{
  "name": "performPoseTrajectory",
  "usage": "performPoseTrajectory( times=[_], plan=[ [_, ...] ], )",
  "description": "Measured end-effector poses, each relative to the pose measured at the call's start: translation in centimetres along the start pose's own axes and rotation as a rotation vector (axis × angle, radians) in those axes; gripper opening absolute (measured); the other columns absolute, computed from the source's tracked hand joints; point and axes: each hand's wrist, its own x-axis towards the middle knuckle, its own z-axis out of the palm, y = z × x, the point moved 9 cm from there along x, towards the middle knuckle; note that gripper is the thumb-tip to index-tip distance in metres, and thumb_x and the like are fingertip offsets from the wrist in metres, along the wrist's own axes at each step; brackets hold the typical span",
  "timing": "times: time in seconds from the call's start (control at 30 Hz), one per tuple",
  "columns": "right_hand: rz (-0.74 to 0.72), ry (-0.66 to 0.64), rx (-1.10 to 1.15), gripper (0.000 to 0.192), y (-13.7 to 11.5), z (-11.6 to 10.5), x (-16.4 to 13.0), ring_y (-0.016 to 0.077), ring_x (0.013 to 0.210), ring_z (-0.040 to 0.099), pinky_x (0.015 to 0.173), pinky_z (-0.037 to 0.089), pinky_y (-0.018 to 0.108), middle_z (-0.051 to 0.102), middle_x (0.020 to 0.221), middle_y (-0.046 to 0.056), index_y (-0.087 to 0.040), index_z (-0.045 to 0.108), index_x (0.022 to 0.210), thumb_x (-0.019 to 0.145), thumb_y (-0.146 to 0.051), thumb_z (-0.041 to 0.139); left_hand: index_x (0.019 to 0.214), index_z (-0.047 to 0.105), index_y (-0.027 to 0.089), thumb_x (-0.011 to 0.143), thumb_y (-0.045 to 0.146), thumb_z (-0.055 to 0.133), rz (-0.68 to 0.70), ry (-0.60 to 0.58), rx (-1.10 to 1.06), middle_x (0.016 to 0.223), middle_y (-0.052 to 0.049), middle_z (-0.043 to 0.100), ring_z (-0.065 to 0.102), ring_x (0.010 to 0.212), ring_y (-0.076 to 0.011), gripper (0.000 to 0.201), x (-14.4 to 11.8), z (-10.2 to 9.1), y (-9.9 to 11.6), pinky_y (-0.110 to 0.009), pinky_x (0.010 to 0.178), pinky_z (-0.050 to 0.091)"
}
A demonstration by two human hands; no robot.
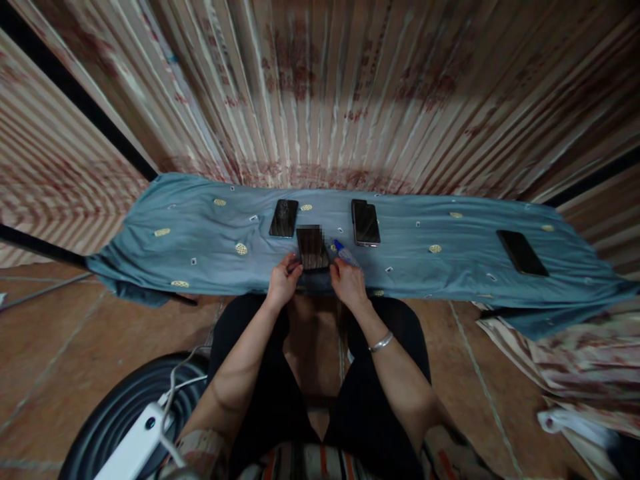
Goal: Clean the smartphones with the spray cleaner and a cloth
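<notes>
A dark, glossy phone is at the front middle of the cloth, between my two hands. My left hand is closed, its thumb and fingers at the phone's lower left corner. On the other side, my right hand has its fingers curled in at the lower right corner. A small clear bottle or tube with a blue cap lies just beyond the right knuckles, partly hidden by them. Farther back are one phone on the left and two overlapping phones on the right.
Another dark phone lies toward the right end of the blue patterned cloth. Behind hangs a pleated curtain. My knees are under the front edge. At lower left, a white power bank with cables rests on a round black stool.
</notes>
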Motion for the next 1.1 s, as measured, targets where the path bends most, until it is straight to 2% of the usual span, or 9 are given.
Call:
performPoseTrajectory(
  times=[0.23,0.37,0.47,0.53,0.63,0.77,0.87,0.97,1.1],
  plan=[
    [-0.012,-0.053,0.067,0.031,-0.8,1.2,0.6,0.0264,0.108,0.071,0.098,0.052,0.037,0.076,0.115,0.016,-0.014,0.071,0.121,0.101,-0.023,0.049,0.125,0.065,0.013,0.069,0.011,0.08,-0.172,0.082,-0.138,0.133,-0.019,0.067,0.071,0.107,-0.0252,0.057,0.3,0.1,-0.3,-0.031,0.081,0.06],
    [0.09,-0.055,0.308,0.031,-0.1,1.5,0.7,0.0275,0.116,0.069,0.105,0.048,0.039,0.074,0.121,0.017,-0.013,0.071,0.122,0.097,-0.022,0.057,0.104,0.071,0.015,0.068,0.012,0.081,-0.224,0.091,-0.159,0.104,-0.01,0.076,0.071,0.089,-0.0162,0.038,0.3,0.1,0.3,-0.02,0.065,0.054],
    [0.15,-0.061,0.492,0.027,0.7,1.8,0.7,0.028,0.115,0.07,0.106,0.048,0.039,0.076,0.118,0.016,-0.014,0.075,0.115,0.092,-0.021,0.061,0.086,0.07,0.016,0.069,0.013,0.08,-0.25,0.091,-0.162,0.076,-0.001,0.071,0.062,0.063,-0.0083,0.02,0.4,0.5,0.9,-0.016,0.053,0.045],
    [0.161,-0.066,0.562,0.021,1.0,2.0,0.9,0.0258,0.108,0.072,0.099,0.051,0.035,0.079,0.109,0.012,-0.016,0.077,0.105,0.09,-0.022,0.064,0.078,0.068,0.015,0.07,0.013,0.079,-0.262,0.081,-0.16,0.064,0.002,0.065,0.054,0.051,-0.0059,0.014,0.5,0.9,1.2,-0.016,0.048,0.041],
    [0.188,-0.091,0.709,0.014,1.3,2.9,1.0,0.0201,0.084,0.075,0.079,0.056,0.029,0.08,0.089,0.006,-0.019,0.077,0.091,0.087,-0.025,0.066,0.074,0.065,0.016,0.071,0.013,0.079,-0.284,0.06,-0.168,0.059,0.004,0.063,0.052,0.047,-0.0061,0.015,0.4,1.5,1.9,-0.016,0.044,0.039],
    [0.23,-0.149,0.949,0.023,1.2,4.3,0.8,0.014,0.056,0.065,0.053,0.051,0.023,0.075,0.07,0.003,-0.019,0.072,0.079,0.086,-0.04,0.067,0.077,0.064,0.016,0.076,0.013,0.075,-0.303,0.007,-0.196,0.065,0.001,0.068,0.06,0.053,-0.009,0.011,-0.1,1.6,2.6,-0.02,0.052,0.052],
    [0.242,-0.209,1.099,0.038,0.9,4.5,0.4,0.0115,0.048,0.059,0.045,0.045,0.021,0.074,0.066,0.005,-0.019,0.068,0.07,0.083,-0.055,0.069,0.078,0.066,0.013,0.079,0.014,0.073,-0.287,-0.116,-0.256,0.073,-0.005,0.073,0.069,0.065,-0.0134,0.007,-0.4,2.4,2.8,-0.028,0.068,0.06],
    [0.245,-0.291,1.228,0.047,0.5,4.1,0.0,0.0091,0.042,0.053,0.04,0.039,0.02,0.073,0.064,0.007,-0.019,0.067,0.067,0.077,-0.065,0.072,0.084,0.069,0.012,0.079,0.016,0.072,-0.258,-0.231,-0.332,0.082,-0.009,0.077,0.074,0.076,-0.0183,0.007,-0.6,3.3,2.5,-0.033,0.078,0.062],
    [0.267,-0.412,1.393,0.047,-0.2,4.1,-0.7,0.0065,0.04,0.048,0.037,0.034,0.017,0.075,0.066,0.007,-0.018,0.068,0.068,0.069,-0.064,0.079,0.087,0.07,0.012,0.078,0.014,0.07,-0.239,-0.245,-0.384,0.082,-0.008,0.077,0.073,0.076,-0.0186,0.009,-0.8,3.7,2.2,-0.032,0.077,0.062]
  ],
)
